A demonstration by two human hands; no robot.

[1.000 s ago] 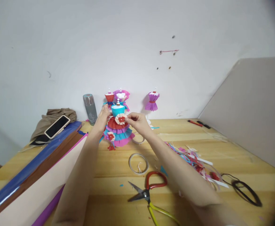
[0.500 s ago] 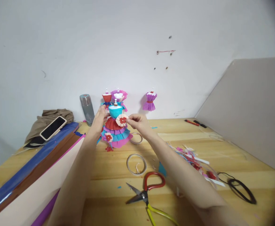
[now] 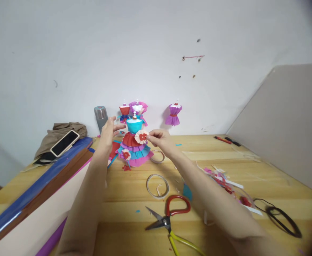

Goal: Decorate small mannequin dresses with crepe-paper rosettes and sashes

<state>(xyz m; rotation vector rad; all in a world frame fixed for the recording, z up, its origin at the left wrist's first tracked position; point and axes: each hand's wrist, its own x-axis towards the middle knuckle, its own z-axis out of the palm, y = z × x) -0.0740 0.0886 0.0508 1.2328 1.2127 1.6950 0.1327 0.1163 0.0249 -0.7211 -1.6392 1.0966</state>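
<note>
A small dress form (image 3: 134, 126) with a turquoise top and a tiered red, purple, blue and pink paper skirt stands upright on the table. My right hand (image 3: 159, 139) pinches the edge of a cream paper flower (image 3: 141, 137) with a red centre, held against the waist at the right. Just left of the form, my left hand (image 3: 110, 131) has its fingers apart and holds nothing. A smaller flower (image 3: 126, 154) with red pieces below it sits on the lower left of the skirt.
Open scissors (image 3: 166, 222) and a tape roll (image 3: 157, 186) lie in front. Paper scraps (image 3: 229, 183) are at right. Other dress forms (image 3: 173, 115), a flask (image 3: 100, 119), a phone (image 3: 65, 143) and paper sheets (image 3: 38, 193) stand or lie around.
My left hand has come away from the dress form to the left, and its fingers have spread. My right hand still pinches the flower. The whole view has shifted slightly.
</note>
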